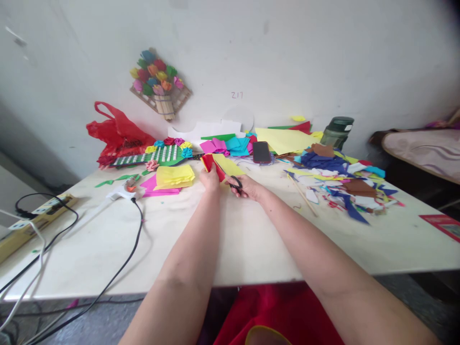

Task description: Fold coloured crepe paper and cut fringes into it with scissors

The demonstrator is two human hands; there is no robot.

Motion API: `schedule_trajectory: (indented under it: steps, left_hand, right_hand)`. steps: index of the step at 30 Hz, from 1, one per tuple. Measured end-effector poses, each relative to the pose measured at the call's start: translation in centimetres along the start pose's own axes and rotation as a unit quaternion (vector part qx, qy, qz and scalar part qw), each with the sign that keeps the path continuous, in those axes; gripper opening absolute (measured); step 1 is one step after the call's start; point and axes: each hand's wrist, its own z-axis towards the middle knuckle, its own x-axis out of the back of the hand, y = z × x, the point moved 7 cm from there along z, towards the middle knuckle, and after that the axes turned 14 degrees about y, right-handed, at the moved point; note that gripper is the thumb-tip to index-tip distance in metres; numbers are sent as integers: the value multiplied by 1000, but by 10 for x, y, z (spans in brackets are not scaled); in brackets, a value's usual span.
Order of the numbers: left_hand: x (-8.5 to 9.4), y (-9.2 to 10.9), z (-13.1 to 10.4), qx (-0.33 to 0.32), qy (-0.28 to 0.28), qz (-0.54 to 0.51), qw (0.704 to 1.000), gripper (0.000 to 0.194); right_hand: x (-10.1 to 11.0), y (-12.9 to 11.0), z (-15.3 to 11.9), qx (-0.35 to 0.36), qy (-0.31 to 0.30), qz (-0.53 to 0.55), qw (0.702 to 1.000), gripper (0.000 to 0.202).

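Note:
At the middle of the table my left hand (211, 177) is closed on a piece of red paper (212, 165), with yellow showing along its left edge. My right hand (247, 187) grips black-handled scissors (235, 183), their blades pointing up and left along the right side of the red paper. Behind the blades lies a yellow sheet (230, 165); whether they are cutting it or the red paper I cannot tell. To the left of my left hand rests a stack of yellow paper squares (175, 176) on top of pink paper (160, 191).
A glue gun (124, 190) with a black cord lies left, near a power strip (39, 215). Behind are a red plastic bag (122, 129), paper flowers (169, 142) and a phone (261, 152). Right are a stick (302, 195), paper scraps (341, 177) and a green bottle (337, 132).

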Motion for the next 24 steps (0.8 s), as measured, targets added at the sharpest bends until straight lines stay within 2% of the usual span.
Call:
schedule_trajectory:
  steps: [14, 21, 24]
  left_hand:
    - [4, 2, 1, 22, 11, 16, 1000, 25]
    - [0, -2, 3, 14, 6, 6, 1000, 31]
    - [0, -1, 1, 16, -2, -7, 1000, 30]
  right_hand:
    - [-4, -3, -2, 14, 23, -18, 999, 27]
    - [-4, -3, -3, 8, 11, -8, 1000, 31]
    - [-1, -4, -3, 3, 26, -18, 999, 33]
